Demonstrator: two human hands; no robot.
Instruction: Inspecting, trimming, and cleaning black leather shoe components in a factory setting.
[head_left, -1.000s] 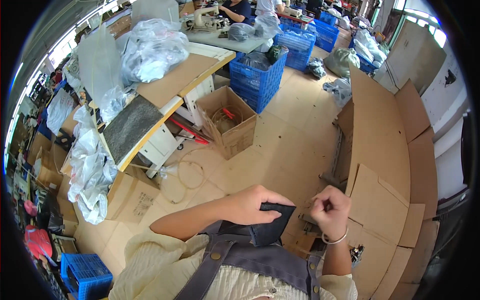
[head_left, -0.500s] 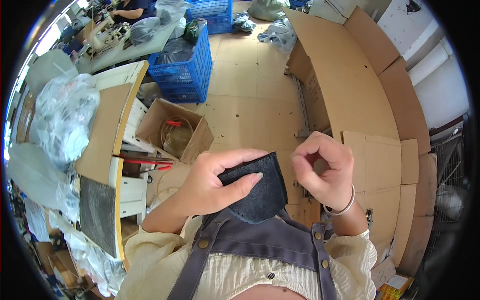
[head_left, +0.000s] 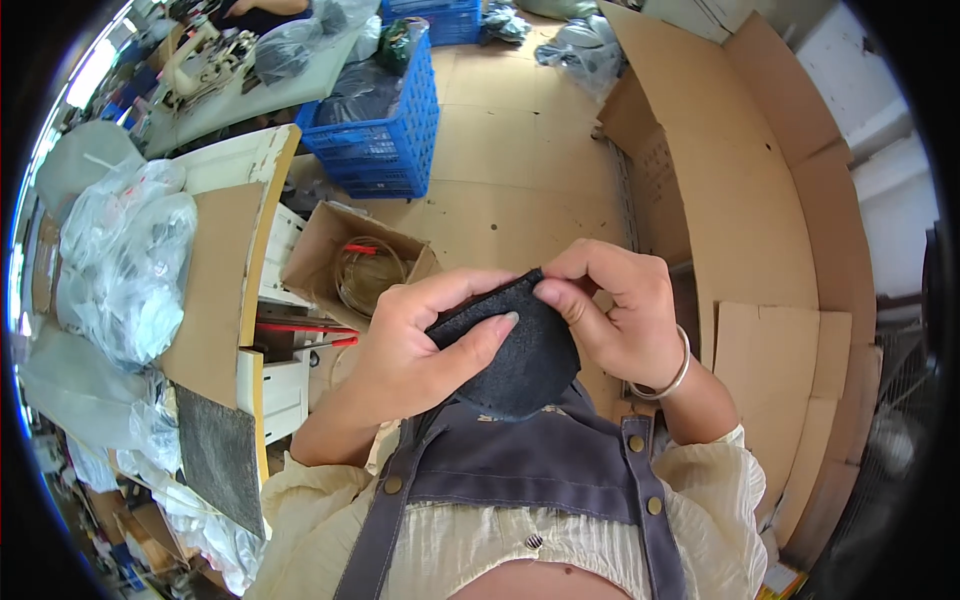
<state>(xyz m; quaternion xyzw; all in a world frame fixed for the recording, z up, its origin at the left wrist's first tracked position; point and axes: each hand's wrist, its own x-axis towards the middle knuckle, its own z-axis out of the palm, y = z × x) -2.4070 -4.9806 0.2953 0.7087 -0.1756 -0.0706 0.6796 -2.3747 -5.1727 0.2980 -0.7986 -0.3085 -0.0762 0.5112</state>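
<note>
A flat black piece that looks like felt or fabric, with a rounded lower edge and a pointed upper corner, is held up in front of my apron. My left hand grips its left side, thumb flat on the face and fingers behind it. The thumb and forefinger of my right hand pinch its upper corner. Whether the piece is one layer or several, I cannot tell. A bracelet circles my right wrist.
At left stands a workbench with clear plastic bags. Beyond it are an open cardboard box holding coiled tubing and a blue crate. Cardboard covers a table at right. A person's hand shows at the far left.
My right hand has moved left and now pinches the black piece's upper corner, where before it was apart from it. The piece has risen slightly in view.
</note>
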